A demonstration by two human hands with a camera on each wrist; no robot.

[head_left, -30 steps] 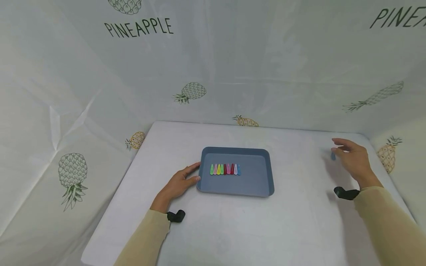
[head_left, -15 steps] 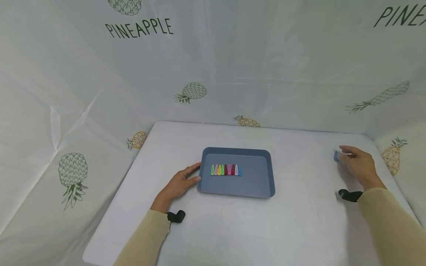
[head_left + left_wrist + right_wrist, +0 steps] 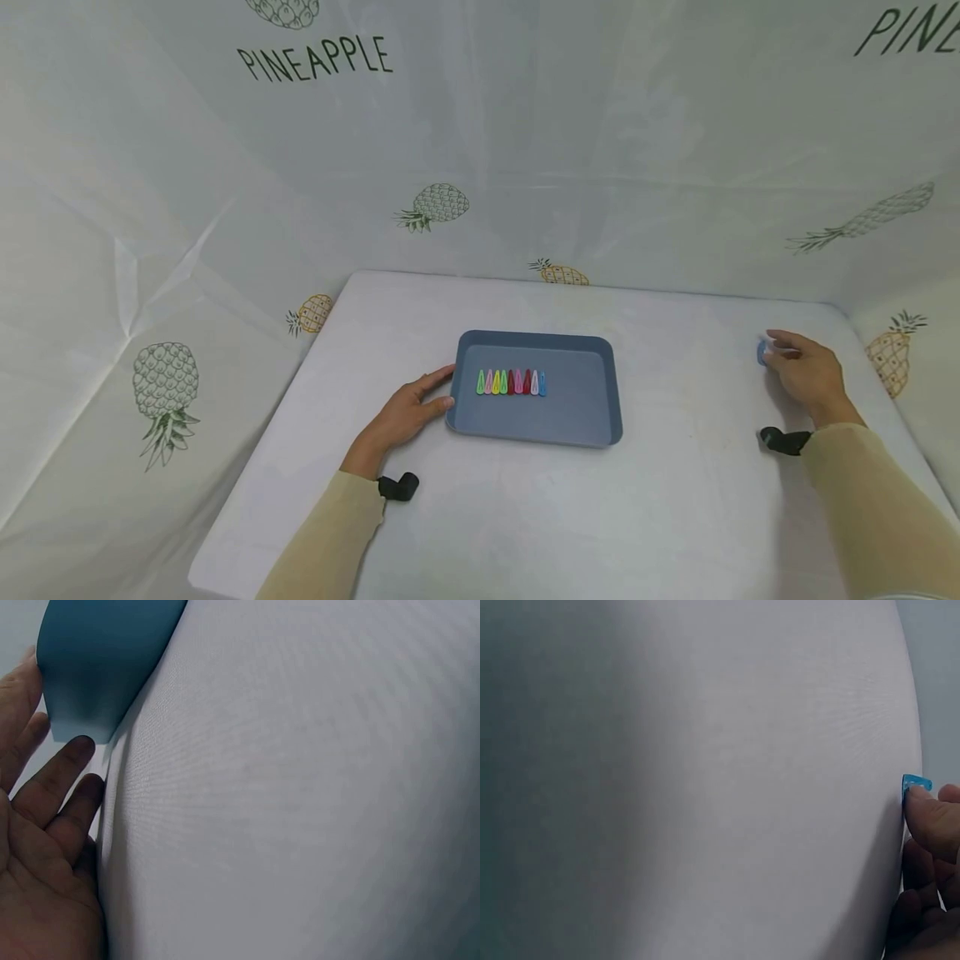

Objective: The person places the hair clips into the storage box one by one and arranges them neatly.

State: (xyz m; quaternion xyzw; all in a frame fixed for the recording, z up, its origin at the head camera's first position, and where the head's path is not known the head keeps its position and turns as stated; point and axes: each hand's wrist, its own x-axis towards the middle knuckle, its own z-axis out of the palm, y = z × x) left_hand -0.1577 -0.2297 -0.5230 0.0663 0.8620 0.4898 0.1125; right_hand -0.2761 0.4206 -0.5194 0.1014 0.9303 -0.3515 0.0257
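Observation:
A blue-grey tray (image 3: 577, 408) lies on the white table, with several colourful snap hair clips (image 3: 512, 382) in a side-by-side row inside. My left hand (image 3: 401, 415) rests at the tray's left side, thumb and fingertips against its rim; its fingers are loosely extended in the left wrist view, next to the tray wall (image 3: 105, 667). Far to the right, my right hand (image 3: 808, 373) pinches a small translucent blue piece (image 3: 762, 352) at the table surface. In the right wrist view the thumb presses on this blue piece (image 3: 915, 782); its exact kind is partly hidden by the fingers.
The white table (image 3: 675, 500) has its back edge against a hanging cloth (image 3: 600, 150) printed with pineapples. More of this cloth drapes along both sides. Each wrist wears a black strap with a small camera (image 3: 399, 487).
My right hand has moved slightly right and down to the table with the blue piece. My left hand stays at the tray, and the row of clips keeps its order.

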